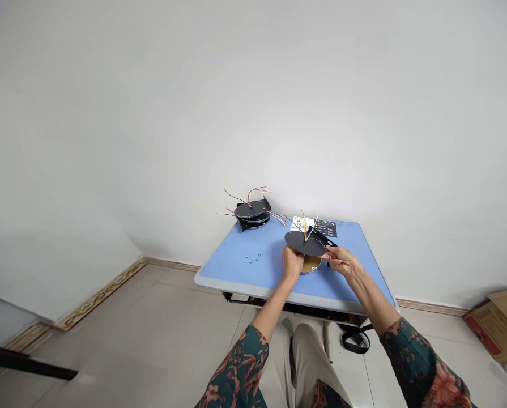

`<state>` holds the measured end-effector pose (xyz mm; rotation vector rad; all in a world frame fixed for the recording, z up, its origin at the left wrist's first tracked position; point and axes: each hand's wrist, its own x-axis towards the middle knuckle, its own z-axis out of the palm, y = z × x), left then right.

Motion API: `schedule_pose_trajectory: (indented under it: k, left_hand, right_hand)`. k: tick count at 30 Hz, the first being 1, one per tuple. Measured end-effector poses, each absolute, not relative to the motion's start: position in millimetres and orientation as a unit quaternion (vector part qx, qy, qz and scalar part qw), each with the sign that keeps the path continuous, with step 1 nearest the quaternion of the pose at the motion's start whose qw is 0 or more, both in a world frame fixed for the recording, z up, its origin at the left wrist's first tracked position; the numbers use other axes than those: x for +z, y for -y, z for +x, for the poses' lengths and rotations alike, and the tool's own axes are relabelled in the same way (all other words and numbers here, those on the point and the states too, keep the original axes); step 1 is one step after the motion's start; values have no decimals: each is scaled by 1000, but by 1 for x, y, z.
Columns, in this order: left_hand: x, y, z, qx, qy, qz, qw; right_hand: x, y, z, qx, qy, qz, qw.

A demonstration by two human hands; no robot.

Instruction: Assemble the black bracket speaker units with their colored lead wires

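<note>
Above the table (228, 263), right of its front edge's middle, the right hand (341, 260) grips a wired black disc (299, 242) by its rim. The disc hides the left hand's (293, 262) fingers, their grip unclear, and part of a tan round piece (311, 264); the frame crops a cardboard box (497, 326), contents unseen.

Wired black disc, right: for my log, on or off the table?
Off: the disc is raised above the table, right hand at its rim.

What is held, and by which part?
A flat, round black plate with coloured wires, by its edge: right hand at right; left hand at near left, grip partly hidden.
</note>
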<state>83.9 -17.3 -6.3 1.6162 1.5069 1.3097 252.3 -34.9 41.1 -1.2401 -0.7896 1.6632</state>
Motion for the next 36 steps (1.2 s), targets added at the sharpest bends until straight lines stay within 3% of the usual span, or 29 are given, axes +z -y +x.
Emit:
schedule_pose_trajectory:
  k: [12, 19, 25, 32, 36]
  left_hand:
    - [-7, 14, 89, 484, -511, 649, 288]
    - [10, 16, 97, 461, -502, 701, 207]
    - [22, 6, 112, 486, -466, 677, 297]
    - [26, 11, 97, 525, -424, 655, 341]
    - [27, 1, 69, 557, -455, 590, 367]
  right_hand:
    - [72, 40, 264, 637, 246, -504, 529]
    - [90, 49, 255, 615, 253, -494, 560]
    - [115, 51, 247, 570, 232, -481, 625]
    - [163, 48, 287, 470, 197, -400, 762]
    - [137, 55, 292, 442, 203, -497, 719]
